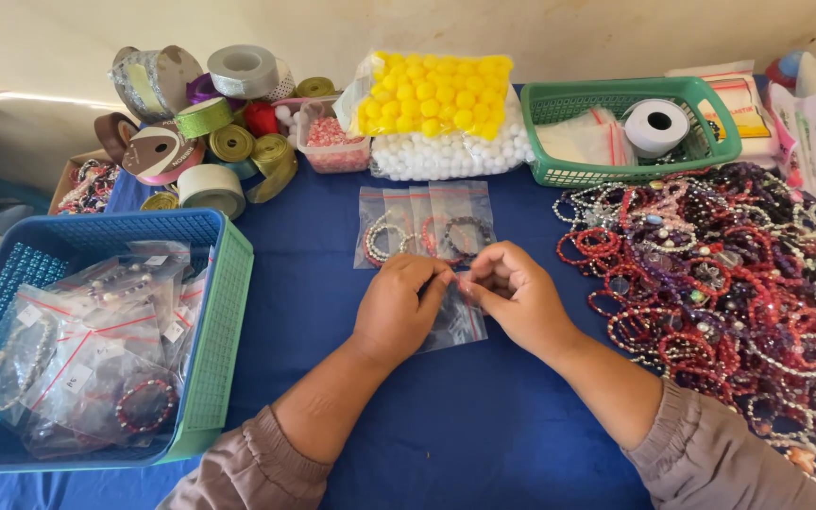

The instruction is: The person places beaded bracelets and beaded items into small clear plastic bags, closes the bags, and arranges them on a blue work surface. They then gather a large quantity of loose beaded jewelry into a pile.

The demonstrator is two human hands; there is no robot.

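At the far left of the desk (pixel 484 416), which was covered with a blue cloth, a blue basket (pixel 210 312) stood with many small clear bags in it, each with a bracelet inside. Behind it lay a group of ribbon rolls (pixel 210 132) in gold, grey and purple.

The left hand (pixel 399 307) rested near the middle of the desk, its fingers curled closed and pinching the left part of the top edge of a small clear bag (pixel 455 321). This bag lay flat on the cloth, directly under and between the two hands, and its lower part showed below the knuckles. Its long axis ran away from the person, with the opening at the far end, where the fingertips met. The right hand (pixel 517 297) was also closed, pinching the same edge from the right side. Both hands were equally near the bag and almost touched each other. I could not tell what was inside the bag, because the hands hid it.

Just behind the hands lay a row of filled bags (pixel 427 222) with bracelets. Further back were a pack of yellow balls (pixel 436 90) and white balls. To the right stood a green basket (pixel 635 165) with a white roll, and a big pile of loose bracelets (pixel 720 274) filled the right side.
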